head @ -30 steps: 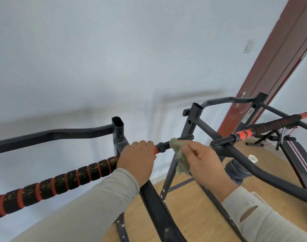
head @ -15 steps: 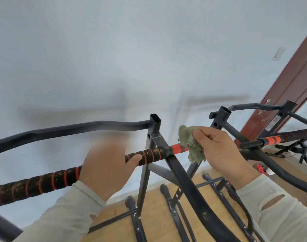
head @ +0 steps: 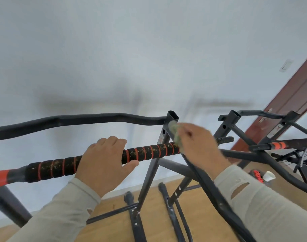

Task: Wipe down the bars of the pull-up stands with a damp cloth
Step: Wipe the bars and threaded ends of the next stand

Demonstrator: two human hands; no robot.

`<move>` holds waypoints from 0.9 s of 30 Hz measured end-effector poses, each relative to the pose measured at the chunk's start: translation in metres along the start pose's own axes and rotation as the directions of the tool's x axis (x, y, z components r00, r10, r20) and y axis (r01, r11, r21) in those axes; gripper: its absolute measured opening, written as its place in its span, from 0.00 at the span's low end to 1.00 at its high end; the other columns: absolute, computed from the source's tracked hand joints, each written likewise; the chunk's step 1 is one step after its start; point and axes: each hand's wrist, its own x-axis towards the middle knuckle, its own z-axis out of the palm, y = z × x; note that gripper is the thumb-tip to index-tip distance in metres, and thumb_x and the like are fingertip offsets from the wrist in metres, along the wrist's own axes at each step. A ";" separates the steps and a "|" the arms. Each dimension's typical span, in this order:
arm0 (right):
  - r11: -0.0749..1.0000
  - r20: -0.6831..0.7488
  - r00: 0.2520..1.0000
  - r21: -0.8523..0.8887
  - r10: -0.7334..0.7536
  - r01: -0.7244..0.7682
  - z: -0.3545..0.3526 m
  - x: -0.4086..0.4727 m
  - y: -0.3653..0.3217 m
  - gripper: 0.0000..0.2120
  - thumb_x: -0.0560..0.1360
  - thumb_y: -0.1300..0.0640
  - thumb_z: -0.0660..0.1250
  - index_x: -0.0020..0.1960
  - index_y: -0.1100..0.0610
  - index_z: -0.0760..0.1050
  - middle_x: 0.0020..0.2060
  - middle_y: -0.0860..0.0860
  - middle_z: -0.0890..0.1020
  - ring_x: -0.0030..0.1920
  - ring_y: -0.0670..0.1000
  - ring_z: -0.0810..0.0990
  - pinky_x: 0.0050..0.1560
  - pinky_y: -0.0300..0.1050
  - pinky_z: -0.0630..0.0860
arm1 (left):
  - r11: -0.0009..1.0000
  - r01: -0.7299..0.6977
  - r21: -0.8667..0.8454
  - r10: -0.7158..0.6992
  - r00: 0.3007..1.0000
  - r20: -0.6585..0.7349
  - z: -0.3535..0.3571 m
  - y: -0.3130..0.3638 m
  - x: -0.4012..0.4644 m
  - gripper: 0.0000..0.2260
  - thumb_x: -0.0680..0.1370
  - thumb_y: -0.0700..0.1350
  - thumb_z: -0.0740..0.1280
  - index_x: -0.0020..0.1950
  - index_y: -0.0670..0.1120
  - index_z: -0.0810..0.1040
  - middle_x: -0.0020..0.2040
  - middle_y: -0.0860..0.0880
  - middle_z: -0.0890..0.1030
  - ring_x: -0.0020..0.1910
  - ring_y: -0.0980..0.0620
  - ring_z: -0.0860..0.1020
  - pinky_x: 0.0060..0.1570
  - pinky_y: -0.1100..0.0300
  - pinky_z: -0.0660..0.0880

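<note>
A black foam-gripped bar with orange rings (head: 149, 151) runs across the near black pull-up stand (head: 172, 119); its foam is speckled with dirt. My left hand (head: 103, 161) wraps around the middle of this bar. My right hand (head: 200, 145) holds a crumpled green cloth (head: 175, 135) pressed against the bar's right end, beside the stand's upright post. A curved black top bar (head: 79, 120) runs behind. A second stand (head: 250, 114) with its own orange-and-black bar (head: 280, 144) is at the right.
White wall fills the background. A brown door (head: 292, 102) and a light switch (head: 285, 65) are at the right. Stand legs and crossbars (head: 137, 222) spread over the wooden floor below. A white-capped object (head: 269, 176) lies on the floor at right.
My left hand has slid leftwards along the foam bar and now grips its middle. My right hand with the cloth has come in from the threaded end to the post, and the view has shifted left.
</note>
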 end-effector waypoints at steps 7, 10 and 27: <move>0.823 0.020 0.891 -0.373 -0.454 0.428 0.082 -0.029 0.017 0.21 0.80 0.58 0.68 0.72 0.54 0.74 0.65 0.49 0.81 0.71 0.51 0.75 0.77 0.45 0.61 | 0.999 -0.052 0.014 0.053 0.995 -0.087 0.023 -0.010 0.007 0.19 0.74 0.69 0.61 0.49 0.56 0.78 0.39 0.58 0.76 0.37 0.55 0.73 0.43 0.59 0.76; 0.791 0.047 0.887 -0.432 -0.460 0.434 0.077 -0.023 0.028 0.28 0.74 0.61 0.76 0.72 0.53 0.75 0.65 0.49 0.82 0.70 0.52 0.77 0.73 0.49 0.67 | 0.998 -0.061 -0.011 0.060 0.993 -0.106 0.025 -0.013 0.007 0.18 0.75 0.70 0.60 0.50 0.57 0.77 0.40 0.58 0.76 0.39 0.56 0.73 0.44 0.61 0.72; 0.921 -0.073 0.984 -0.369 -0.161 0.123 0.089 -0.017 -0.010 0.11 0.73 0.65 0.70 0.47 0.51 0.73 0.43 0.48 0.78 0.41 0.49 0.80 0.52 0.45 0.82 | 0.999 -0.036 0.020 0.038 0.995 -0.089 0.021 -0.009 0.008 0.20 0.76 0.71 0.57 0.52 0.58 0.76 0.42 0.58 0.76 0.41 0.56 0.74 0.43 0.63 0.71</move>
